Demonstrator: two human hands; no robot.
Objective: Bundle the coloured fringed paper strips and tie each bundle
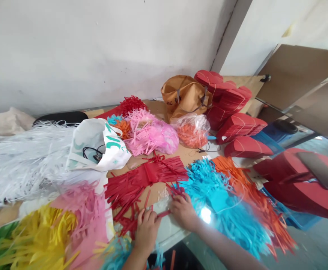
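Red paper strips (147,173) lie in a fringed bundle at the middle of the table, just beyond both hands. My left hand (147,227) is at the near edge with its fingers curled on a few loose red strips. To its right, my right hand (182,208) has its fingers closed around a small bunch of red strips (176,190). One red strip spans the gap between the two hands. A large heap of blue strips (217,195) lies right beside my right hand. What sits under the fingertips is partly hidden.
White strips (26,161) and a white bag (96,146) are left; yellow strips (45,232) are near left. Pink strips (141,131), an orange bag (183,95) and a plastic bag (193,131) stand behind. Orange strips (245,187) and red stacks (239,125) are right.
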